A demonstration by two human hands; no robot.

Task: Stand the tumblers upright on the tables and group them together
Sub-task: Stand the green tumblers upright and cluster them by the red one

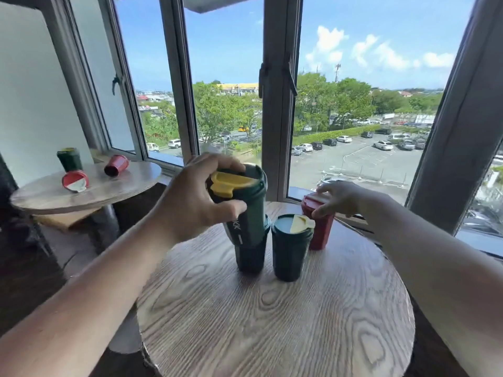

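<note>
Both hands (pixel 190 202) (pixel 340 198) atop tumblers (pixel 239 202)

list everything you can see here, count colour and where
green tumblers: four; two upright mid near table, one tilted in the left hand above them, one upright on the far table
red tumblers: three; one upright at the back of the near table, two on their sides on the far table
round tables: two, wood grain; near one in front, far table at left
windows: grey frames, car park outside
left hand: gripping the tilted green tumbler
right hand: on the red tumbler's lid
</note>
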